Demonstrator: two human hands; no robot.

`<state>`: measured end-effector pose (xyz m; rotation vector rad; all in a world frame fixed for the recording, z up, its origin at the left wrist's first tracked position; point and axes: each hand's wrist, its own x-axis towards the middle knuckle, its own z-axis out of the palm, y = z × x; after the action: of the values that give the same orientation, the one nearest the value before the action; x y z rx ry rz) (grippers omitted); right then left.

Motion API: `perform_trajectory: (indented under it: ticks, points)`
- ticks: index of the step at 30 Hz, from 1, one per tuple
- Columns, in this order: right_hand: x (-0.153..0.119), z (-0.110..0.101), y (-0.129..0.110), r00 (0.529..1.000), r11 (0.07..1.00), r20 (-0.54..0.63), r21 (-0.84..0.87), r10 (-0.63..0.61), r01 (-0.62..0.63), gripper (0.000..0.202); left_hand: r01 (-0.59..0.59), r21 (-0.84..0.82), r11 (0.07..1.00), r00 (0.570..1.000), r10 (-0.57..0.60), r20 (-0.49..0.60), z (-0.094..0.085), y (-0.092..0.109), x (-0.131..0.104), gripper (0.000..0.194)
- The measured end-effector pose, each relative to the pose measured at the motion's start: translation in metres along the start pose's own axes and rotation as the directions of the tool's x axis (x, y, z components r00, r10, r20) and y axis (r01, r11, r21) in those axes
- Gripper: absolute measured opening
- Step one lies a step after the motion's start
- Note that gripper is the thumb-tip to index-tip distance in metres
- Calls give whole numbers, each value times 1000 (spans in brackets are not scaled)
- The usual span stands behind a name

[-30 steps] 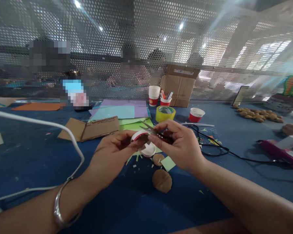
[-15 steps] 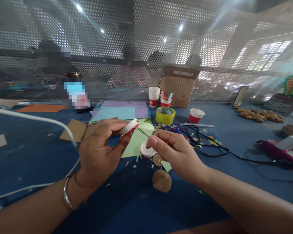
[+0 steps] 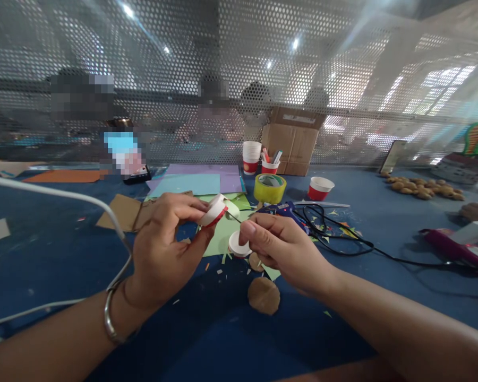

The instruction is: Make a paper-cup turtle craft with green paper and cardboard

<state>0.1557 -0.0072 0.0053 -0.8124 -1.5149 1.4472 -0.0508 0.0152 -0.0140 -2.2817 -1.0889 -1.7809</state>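
Between the thumb and fingers of my left hand (image 3: 163, 246) is a short round piece cut from a paper cup (image 3: 214, 210), white with a red band along its edge. My right hand (image 3: 281, 246) is closed round a thin dark pointed tool (image 3: 233, 218); its tip meets the red edge of the cup piece, and the rest is hidden in my fingers. Just below the right fingertips lies a second white cup piece (image 3: 237, 246). Nearer to me on the blue table are a small cardboard disc (image 3: 256, 261) and a larger cardboard disc (image 3: 264, 295).
Green paper (image 3: 217, 241) and paper scraps lie under the hands. Behind stand yellow tape (image 3: 270, 189), stacked cups (image 3: 250, 157), a cup of markers (image 3: 269, 166) and a cardboard box (image 3: 292, 140). A black cable (image 3: 342, 252) runs right; a white cable (image 3: 63, 190) crosses left.
The cup piece in my left hand has turned, and more of its white face shows. The tool in my right hand stays at its edge, with less of it visible.
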Motion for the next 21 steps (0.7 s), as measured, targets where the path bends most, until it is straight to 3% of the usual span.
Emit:
perform_trajectory:
  ticks: [4,21]
  points:
    - [0,1,-1,999,999,-6,21,32,-32,43,-135,65,989,991,134,22,-2,4,2,25]
    - [1,1,0,999,994,-8,-107,-33,32,48,-316,237,919,949,311,59,-6,11,8,29]
